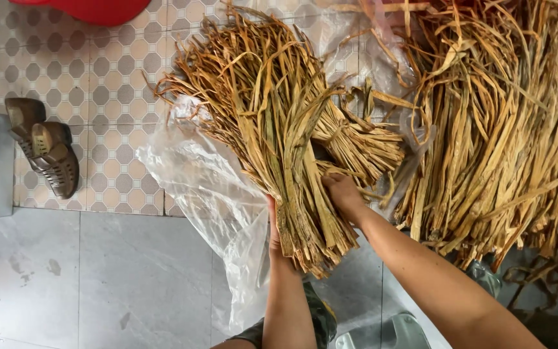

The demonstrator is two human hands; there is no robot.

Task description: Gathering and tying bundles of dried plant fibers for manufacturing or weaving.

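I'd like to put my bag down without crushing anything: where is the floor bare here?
Bare: grey floor left of the plastic sheet, below the shoes; patterned tiles above them. Crowded: the dried-leaf bundle both hands grip, and the big pile on the right.

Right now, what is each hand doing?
Left hand: closed on the bundle of dried leaf strips.
Right hand: on the same bundle; grip cannot be told.
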